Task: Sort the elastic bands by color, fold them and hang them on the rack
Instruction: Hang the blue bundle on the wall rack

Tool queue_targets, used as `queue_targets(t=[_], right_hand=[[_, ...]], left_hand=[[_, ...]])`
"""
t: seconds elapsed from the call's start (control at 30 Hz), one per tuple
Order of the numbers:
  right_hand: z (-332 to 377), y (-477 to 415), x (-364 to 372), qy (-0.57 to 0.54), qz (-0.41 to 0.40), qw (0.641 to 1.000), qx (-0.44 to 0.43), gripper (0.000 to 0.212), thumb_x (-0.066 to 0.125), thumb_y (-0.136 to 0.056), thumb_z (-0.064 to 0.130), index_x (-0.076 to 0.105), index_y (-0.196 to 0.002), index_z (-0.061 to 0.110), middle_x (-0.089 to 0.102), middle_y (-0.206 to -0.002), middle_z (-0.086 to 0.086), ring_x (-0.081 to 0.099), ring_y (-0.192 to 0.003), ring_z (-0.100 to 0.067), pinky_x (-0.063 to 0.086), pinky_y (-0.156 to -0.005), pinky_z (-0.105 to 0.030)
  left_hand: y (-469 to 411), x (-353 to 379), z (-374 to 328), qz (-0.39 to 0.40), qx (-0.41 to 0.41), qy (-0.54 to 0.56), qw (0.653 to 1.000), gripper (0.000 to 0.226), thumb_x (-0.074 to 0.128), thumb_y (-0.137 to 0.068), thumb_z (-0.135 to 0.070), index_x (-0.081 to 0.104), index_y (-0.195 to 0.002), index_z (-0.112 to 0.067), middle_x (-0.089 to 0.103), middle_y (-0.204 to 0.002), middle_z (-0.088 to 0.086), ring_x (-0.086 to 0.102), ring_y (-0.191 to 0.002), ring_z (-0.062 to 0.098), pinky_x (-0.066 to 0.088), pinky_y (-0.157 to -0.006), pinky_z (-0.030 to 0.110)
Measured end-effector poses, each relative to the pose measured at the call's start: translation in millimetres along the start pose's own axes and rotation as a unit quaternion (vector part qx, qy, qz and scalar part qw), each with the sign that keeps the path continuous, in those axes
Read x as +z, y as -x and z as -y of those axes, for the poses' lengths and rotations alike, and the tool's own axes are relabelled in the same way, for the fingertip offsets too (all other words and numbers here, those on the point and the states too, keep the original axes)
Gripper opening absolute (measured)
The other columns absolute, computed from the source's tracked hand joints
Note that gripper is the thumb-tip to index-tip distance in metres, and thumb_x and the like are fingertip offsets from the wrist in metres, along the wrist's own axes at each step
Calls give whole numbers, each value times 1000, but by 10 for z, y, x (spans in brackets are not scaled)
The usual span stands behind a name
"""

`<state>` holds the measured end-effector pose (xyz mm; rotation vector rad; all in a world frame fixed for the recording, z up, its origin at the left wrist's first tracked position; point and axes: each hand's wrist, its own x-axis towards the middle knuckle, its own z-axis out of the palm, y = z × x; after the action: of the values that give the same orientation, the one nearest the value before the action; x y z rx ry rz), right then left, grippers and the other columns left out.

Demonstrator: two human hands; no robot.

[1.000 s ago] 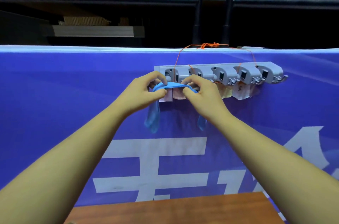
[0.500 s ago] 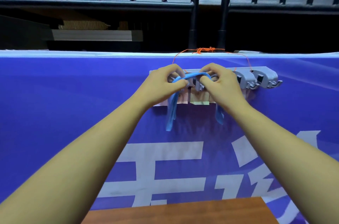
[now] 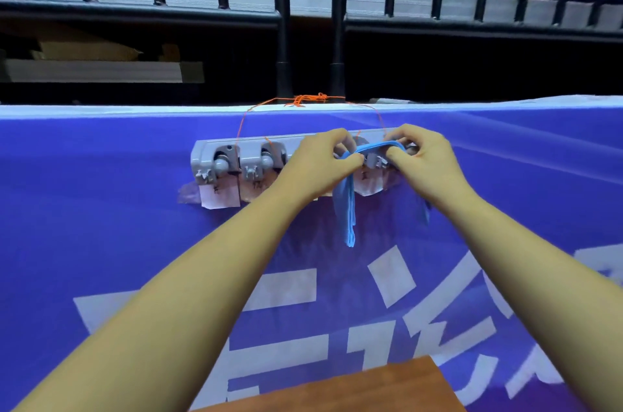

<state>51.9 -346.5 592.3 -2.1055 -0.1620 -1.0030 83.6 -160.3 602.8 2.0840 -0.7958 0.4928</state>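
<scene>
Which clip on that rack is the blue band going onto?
The grey plastic clip between the left hand and right hand: the blue elastic band stretches over it. The two leftmost clips are bare.

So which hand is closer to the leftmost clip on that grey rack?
Left. The left hand grips the blue band right of that clip; the right hand grips it farther right.

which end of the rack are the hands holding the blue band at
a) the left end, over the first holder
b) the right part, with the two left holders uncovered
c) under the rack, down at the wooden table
b: the left hand and right hand pinch the elastic band at the right part of the rack, and its two left holders show.
</scene>
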Motion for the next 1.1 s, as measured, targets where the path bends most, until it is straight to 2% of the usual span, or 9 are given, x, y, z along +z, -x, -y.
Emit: queue_targets(t=[0.1,0.17,0.33,0.43,0.53,0.63,0.77,0.93,1.1], right_hand=[[-116,-22,-31,2,2,1000,3,16,60,-80,12,67,-83,26,66,-84,-2,54,-64,-7,42,-62,-22],[-173,-21,-27,-6,6,1000,8,17,59,-80,11,68,-84,25,68,-79,1,59,-67,-13,50,-63,-27],[-323,-84,7,7,-3,1000,-18,17,57,-83,15,68,-89,25,68,-94,7,63,-85,-14,55,-78,-38],[-414,-141,-3,4,-17,999,-32,16,55,-82,19,67,-90,28,67,-97,8,63,-85,-13,55,-78,-41],[-484,-166,-39,-21,-30,999,-19,17,55,-84,18,67,-90,28,68,-87,9,62,-78,-12,55,-73,-36],[-568,-186,-55,-26,-29,999,-7,17,55,-86,16,66,-91,27,67,-83,14,62,-78,-9,53,-70,-31],[-703,-200,-14,8,-3,1000,0,16,53,-85,16,63,-91,27,67,-78,10,60,-79,-18,49,-67,-33],[-793,-144,57,-4,33,999,4,14,50,-87,13,58,-92,23,63,-74,6,52,-65,-4,36,-51,-13],[-853,-135,4,-16,39,999,0,9,53,-84,13,58,-85,20,64,-77,5,55,-70,-11,43,-61,-22]], left_hand=[[-64,139,1,-5,-5,-18,1000,8,66,-81,-31,62,-87,-27,69,-87,-4,65,-74,11,47,-55,19],[-95,194,11,-11,-8,-34,999,9,65,-83,-30,63,-89,-25,69,-86,-4,63,-73,9,48,-56,19],[-156,300,-22,-30,3,-120,992,15,56,-83,-35,65,-92,-26,70,-84,-5,63,-81,17,55,-71,37],[-186,398,-94,-66,16,-211,975,19,52,-83,-39,64,-95,-30,70,-90,-5,63,-87,20,53,-76,39],[-240,532,-131,-75,14,-249,966,22,52,-84,-42,63,-99,-29,70,-95,-4,62,-92,23,51,-80,40],[-307,643,-141,-59,-5,-208,976,20,52,-85,-35,62,-98,-25,70,-95,0,62,-92,25,53,-77,43],[-353,765,-82,-51,-20,-231,972,19,52,-88,-27,62,-103,-22,68,-100,8,61,-94,32,52,-76,43],[-330,905,-45,-59,-5,-303,951,22,46,-91,-25,62,-105,-18,68,-94,11,61,-88,37,48,-67,41],[-281,917,-65,-115,19,-242,963,28,48,-93,-23,64,-116,-20,71,-107,5,63,-98,31,51,-78,46]])
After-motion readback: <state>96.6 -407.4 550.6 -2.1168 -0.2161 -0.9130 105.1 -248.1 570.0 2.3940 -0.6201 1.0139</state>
